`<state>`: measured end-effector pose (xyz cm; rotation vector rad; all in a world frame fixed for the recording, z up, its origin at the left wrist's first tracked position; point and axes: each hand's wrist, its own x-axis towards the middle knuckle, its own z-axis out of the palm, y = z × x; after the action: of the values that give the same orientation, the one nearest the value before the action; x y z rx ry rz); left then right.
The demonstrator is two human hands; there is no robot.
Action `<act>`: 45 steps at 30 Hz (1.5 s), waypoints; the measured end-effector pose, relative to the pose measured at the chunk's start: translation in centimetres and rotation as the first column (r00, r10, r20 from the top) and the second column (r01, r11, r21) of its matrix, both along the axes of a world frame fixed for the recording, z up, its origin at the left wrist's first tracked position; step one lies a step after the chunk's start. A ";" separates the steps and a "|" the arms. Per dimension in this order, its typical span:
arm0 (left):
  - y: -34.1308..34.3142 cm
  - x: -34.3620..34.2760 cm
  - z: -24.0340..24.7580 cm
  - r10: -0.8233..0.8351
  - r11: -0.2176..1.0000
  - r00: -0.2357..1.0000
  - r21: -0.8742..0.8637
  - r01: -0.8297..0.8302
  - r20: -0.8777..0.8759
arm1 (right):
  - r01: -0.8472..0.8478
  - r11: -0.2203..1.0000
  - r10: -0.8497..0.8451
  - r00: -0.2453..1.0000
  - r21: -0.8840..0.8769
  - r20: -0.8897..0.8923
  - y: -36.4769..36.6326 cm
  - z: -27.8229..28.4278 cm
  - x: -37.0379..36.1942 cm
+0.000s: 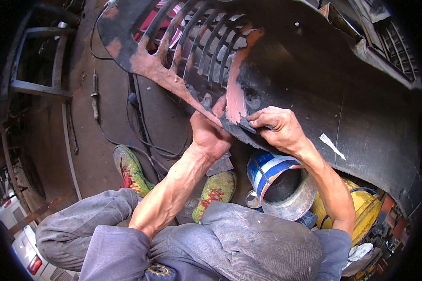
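A large black plastic bumper (305,93) with a slotted grille fills the upper middle and right. Pink putty (235,100) lies in a strip beside the slots, and more coats the lower left edge. My left hand (212,131) grips the bumper's lower edge from beneath, palm up, its fingers partly hidden behind the edge. Between the thumb and fingers of my right hand (281,129) is a small dark flat piece (247,125), pressed against the bumper at the lower end of the putty strip. Whether it is a spreader or folded sandpaper cannot be made out.
Below the bumper, an open blue-and-white can (286,187) lies tilted beside a yellow container (363,210). Black cables (140,117) and a thin tool (95,96) lie on the floor at left. A metal frame (42,86) stands farther left. My shoes (215,192) are close under my arms.
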<state>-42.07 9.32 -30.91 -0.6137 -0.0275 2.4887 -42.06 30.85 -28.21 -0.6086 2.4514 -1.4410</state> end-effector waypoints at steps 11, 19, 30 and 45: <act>0.7 1.1 0.5 -0.011 0.991 0.995 -0.134 0.025 0.101 | 0.320 0.914 -0.303 0.947 0.251 -0.105 -2.0 -1.8 -4.4; 0.8 0.6 0.6 0.007 0.995 0.994 -0.097 0.004 0.112 | 0.257 0.950 -0.277 0.955 0.180 0.102 -1.6 0.6 -1.1; 0.8 1.1 2.5 0.023 0.977 0.995 -0.212 -0.001 0.102 | 0.361 0.919 -0.377 0.922 0.158 0.088 -1.1 1.1 -1.3; 1.3 1.6 4.1 0.077 0.945 0.981 -0.327 -0.015 0.177 | 0.233 0.969 -0.235 0.972 0.087 0.012 -2.5 1.7 1.4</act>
<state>-40.47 10.59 -26.86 -0.9949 0.3062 2.4904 -40.65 28.30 -26.53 -0.2908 2.6231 -1.4055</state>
